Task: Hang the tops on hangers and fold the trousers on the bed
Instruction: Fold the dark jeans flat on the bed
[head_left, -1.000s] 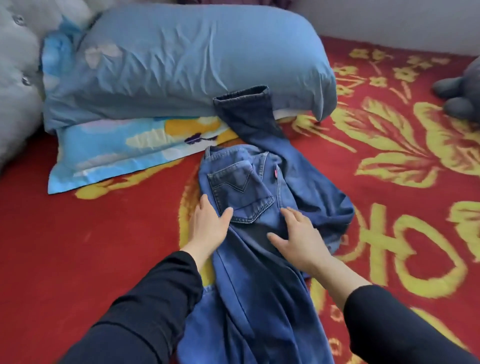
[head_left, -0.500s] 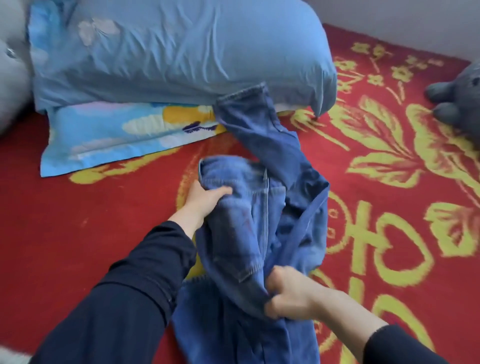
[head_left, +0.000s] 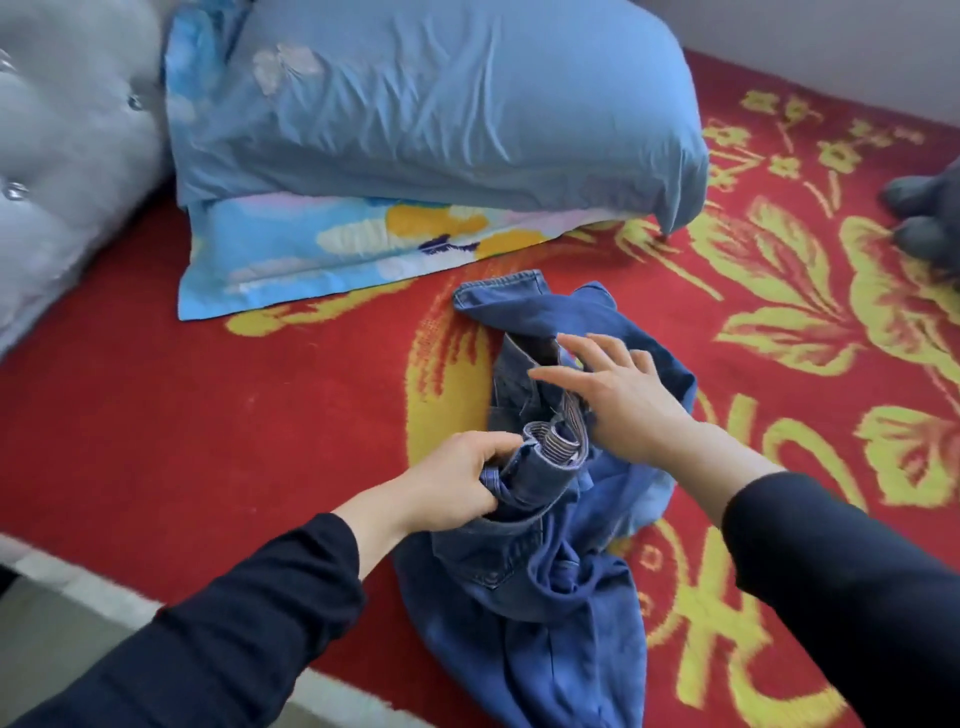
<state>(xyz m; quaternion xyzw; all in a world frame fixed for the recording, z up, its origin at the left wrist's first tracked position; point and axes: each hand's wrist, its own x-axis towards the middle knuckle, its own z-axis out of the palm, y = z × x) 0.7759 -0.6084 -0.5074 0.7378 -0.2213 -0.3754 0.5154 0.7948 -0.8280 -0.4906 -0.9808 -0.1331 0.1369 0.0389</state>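
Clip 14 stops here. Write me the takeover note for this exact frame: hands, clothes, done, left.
Left hand: grips the bunched waistband of the jeans.
Right hand: open, fingers spread over the denim; I cannot tell whether it touches.
Jeans: crumpled on the red blanket, one leg cuff pointing toward the pillows.
Done: no fold set yet.
Left: flatten and fold the jeans. No tops or hangers are in view.

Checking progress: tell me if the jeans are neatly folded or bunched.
Bunched, not folded: the jeans lie crumpled on the red blanket, the left hand gripping the rolled waistband, right hand open.
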